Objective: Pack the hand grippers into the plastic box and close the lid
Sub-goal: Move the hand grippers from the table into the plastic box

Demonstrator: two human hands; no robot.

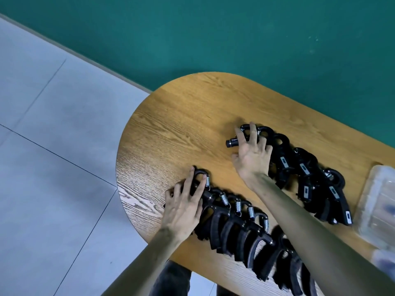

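We are laying our left hand (pixel 183 207) and right hand (pixel 252 157), fingers spread, on two rows of black spring-loaded hand grippers (pixel 239 227). Neither is clenching one. The clear plastic box (pixel 378 201) is sitting beside them.

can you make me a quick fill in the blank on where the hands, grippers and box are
1. The hand grippers lie in ____ rows on the table.
2. The left hand rests on the near row, and the right hand on the ____ row.
3. The plastic box sits at the ____ edge of the view.
4. No gripper is in the box yet; all of them lie on the ____.

Missing words: two; far; right; table
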